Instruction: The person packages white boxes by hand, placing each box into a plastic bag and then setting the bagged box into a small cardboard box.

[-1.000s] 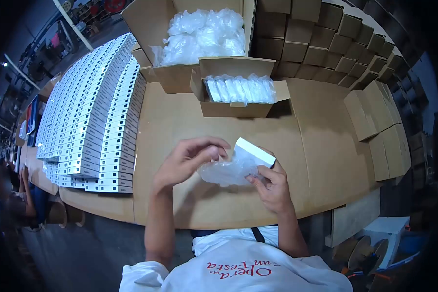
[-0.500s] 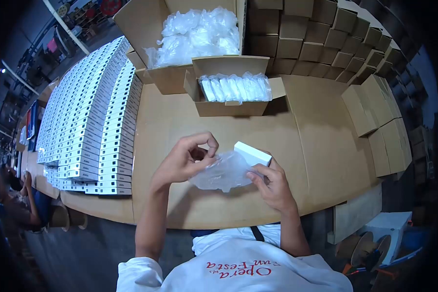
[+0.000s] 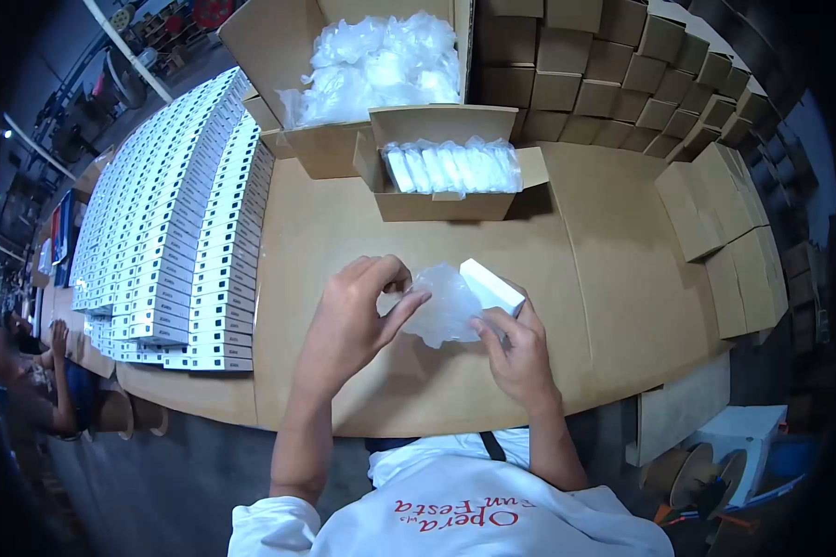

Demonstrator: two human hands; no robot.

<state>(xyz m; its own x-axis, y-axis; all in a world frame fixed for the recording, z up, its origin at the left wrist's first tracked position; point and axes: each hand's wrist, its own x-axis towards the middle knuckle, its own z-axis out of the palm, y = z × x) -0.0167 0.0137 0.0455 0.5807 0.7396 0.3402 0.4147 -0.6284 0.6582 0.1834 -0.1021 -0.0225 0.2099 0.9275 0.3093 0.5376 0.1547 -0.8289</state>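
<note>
My right hand point(image 3: 518, 357) grips a slim white box point(image 3: 490, 286) together with a clear plastic bag point(image 3: 444, 311), its thumb pressed over their near side. The box stands tilted, its long white face up, and the bag hangs off to its left, loose and crumpled. Right at the bag's left edge is my left hand point(image 3: 355, 311). Its fingers are curled, while the thumb is stretched out apart from them with its tip overlapping the film. Both hands are above the cardboard-covered table point(image 3: 418, 395).
An open carton point(image 3: 444, 208) holds a row of bagged white boxes. Behind it, a larger carton point(image 3: 339, 163) is full of clear plastic bags. White boxes point(image 3: 223, 306) are stacked high at left; brown cartons point(image 3: 745, 278) stand at right. Another person point(image 3: 60, 390) sits far left.
My left hand has turned, and its thumb has moved away from the curled fingers. The bag has shifted right and bunched closer to the box, still in my right hand.
</note>
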